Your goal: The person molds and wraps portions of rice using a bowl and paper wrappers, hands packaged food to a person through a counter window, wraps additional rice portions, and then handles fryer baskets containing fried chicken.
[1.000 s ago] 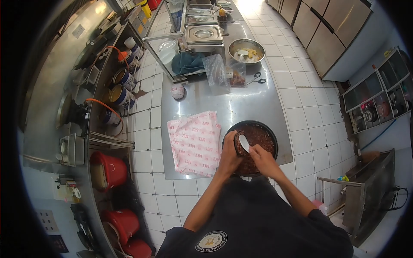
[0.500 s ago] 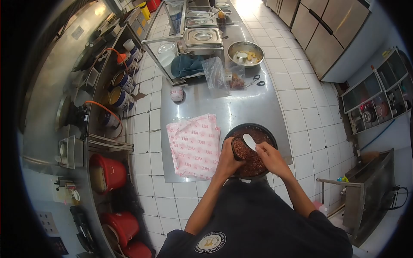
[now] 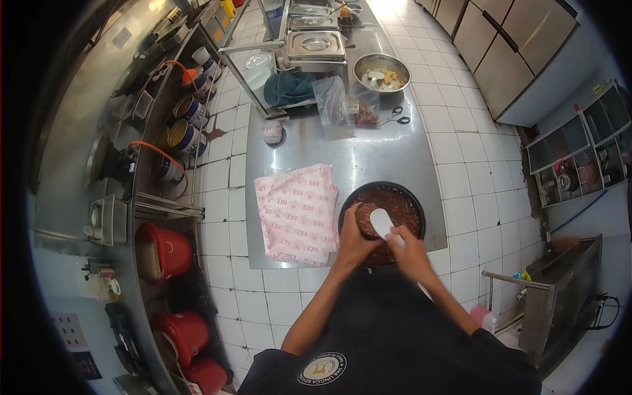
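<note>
— Paper sheets, white with pink print, lie left of your left hand. What is that hand grasping?
— A small round container of reddish-brown grains, over the round black pan.
— And your right hand?
— It grips a flat white plastic paddle, blade over the container.

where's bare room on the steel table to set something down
Middle of the steel table, between the printed paper, black pan, plastic bags and scissors; also a narrow strip between pan and the table's right edge. Crowded: around the bags and metal bowl.
</note>
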The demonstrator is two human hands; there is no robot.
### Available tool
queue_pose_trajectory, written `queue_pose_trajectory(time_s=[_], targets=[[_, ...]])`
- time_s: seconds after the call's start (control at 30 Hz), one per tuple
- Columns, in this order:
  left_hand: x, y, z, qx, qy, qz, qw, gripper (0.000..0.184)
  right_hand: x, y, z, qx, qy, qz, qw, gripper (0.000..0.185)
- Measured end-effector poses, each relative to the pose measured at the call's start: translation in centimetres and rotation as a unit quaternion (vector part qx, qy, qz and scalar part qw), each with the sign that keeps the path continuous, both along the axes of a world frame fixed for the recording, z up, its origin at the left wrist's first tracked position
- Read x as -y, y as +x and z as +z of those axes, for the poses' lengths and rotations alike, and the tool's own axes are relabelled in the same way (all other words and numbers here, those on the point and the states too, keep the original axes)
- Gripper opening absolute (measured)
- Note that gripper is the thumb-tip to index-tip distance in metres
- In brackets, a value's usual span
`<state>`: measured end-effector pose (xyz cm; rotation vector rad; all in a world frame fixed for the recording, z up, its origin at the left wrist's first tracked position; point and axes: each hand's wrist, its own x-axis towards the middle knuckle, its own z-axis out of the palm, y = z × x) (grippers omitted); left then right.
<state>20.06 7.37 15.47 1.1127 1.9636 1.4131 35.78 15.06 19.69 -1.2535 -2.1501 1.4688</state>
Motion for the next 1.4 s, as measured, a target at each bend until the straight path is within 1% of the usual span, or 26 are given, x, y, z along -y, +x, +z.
queue_pose_trajectory(time_s=[0.07,0.1,0.13,0.2,0.3,0.33,0.4,0.43,0.53,0.63,0.73,0.77,0.83,0.87,0.93,0.97,1.07,1.1,1.2,1.23,1.3,1.37,1.4], targets=[[-0.6,0.4,-0.3,-0.02,0.008,-0.019,1.0,0.095,1.0,-0.3,0.2,0.04,0.071,0.011,0.997,0.034],[-0.8,0.2,-1.2,-0.037,0.018,-0.025,0.999,0.095,0.4,-0.2,0.9,0.063,0.046,0.043,0.996,0.033],[-0.8,0.2,-1.5,-0.055,0.026,-0.033,0.998,0.095,-0.3,0.1,0.8,0.061,0.034,0.064,0.995,0.032],[-0.7,0.7,-1.6,-0.036,0.007,-0.031,0.999,0.094,-2.5,0.8,0.3,0.056,0.012,0.106,0.993,0.031],[-1.7,2.0,-0.4,-0.031,0.009,-0.005,0.999,0.092,-5.5,1.3,0.2,-0.049,-0.007,0.056,0.997,0.03],[-2.0,2.6,-0.1,-0.031,0.013,0.008,0.999,0.092,-5.0,1.0,0.8,-0.011,0.021,0.068,0.997,0.03],[-2.0,3.3,-0.3,-0.012,-0.015,0.004,1.0,0.092,-2.6,0.7,2.5,0.065,0.072,0.085,0.992,0.03],[-2.5,3.1,-0.3,-0.007,-0.023,0.004,1.0,0.093,-3.2,0.9,1.6,0.04,0.096,0.099,0.99,0.031],[-1.5,3.6,-1.1,-0.036,-0.023,-0.008,0.999,0.093,-5.2,1.8,0.0,0.031,-0.005,0.148,0.989,0.031],[-1.3,4.0,-0.3,-0.046,-0.035,0.026,0.998,0.09,-5.9,2.2,0.3,-0.04,0.032,0.103,0.993,0.032],[-2.3,3.7,0.4,-0.025,-0.031,0.03,0.999,0.09,-3.4,1.4,0.7,0.004,0.088,0.126,0.988,0.033],[-2.4,3.7,0.1,-0.034,-0.031,0.036,0.998,0.09,-4.0,1.2,1.0,0.02,0.076,0.149,0.986,0.034],[-1.7,3.9,-0.4,-0.048,-0.038,0.038,0.997,0.09,-4.7,1.8,1.6,0.001,0.055,0.121,0.991,0.034],[-1.9,3.8,-0.3,-0.029,-0.025,0.037,0.999,0.09,-4.8,1.7,1.7,-0.009,0.047,0.107,0.993,0.034],[-2.3,3.6,0.1,0.018,-0.002,0.043,0.999,0.091,-2.7,1.2,1.1,0.007,0.109,0.099,0.989,0.035],[-2.2,2.9,-0.3,-0.015,-0.009,0.03,0.999,0.092,-1.5,1.2,0.9,0.017,0.137,0.092,0.986,0.035],[-1.2,1.3,-0.8,-0.016,0.024,-0.005,1.0,0.093,-3.2,0.9,1.3,-0.028,0.01,0.054,0.998,0.037],[-1.3,0.9,-0.5,0.03,0.026,0.01,0.999,0.094,-2.9,0.4,1.5,-0.014,0.033,0.003,0.999,0.036],[-1.6,-1.4,-1.5,-0.001,0.044,-0.06,0.997,0.094,0.6,-1.4,-0.9,0.032,0.139,-0.012,0.99,0.036],[-1.0,-2.3,-1.5,-0.012,0.043,-0.077,0.996,0.096,0.6,-1.6,-0.4,0.024,0.082,-0.049,0.995,0.036],[-0.2,-3.9,-0.5,0.048,0.057,-0.09,0.993,0.095,-0.6,-1.3,0.7,0.004,-0.032,-0.121,0.992,0.035],[0.8,-5.7,0.1,0.11,0.071,-0.102,0.986,0.095,-0.1,-2.1,0.3,0.07,0.018,-0.154,0.985,0.033],[1.2,-6.9,0.0,0.123,0.083,-0.119,0.982,0.096,0.2,-2.7,0.1,0.1,0.044,-0.173,0.979,0.032]])
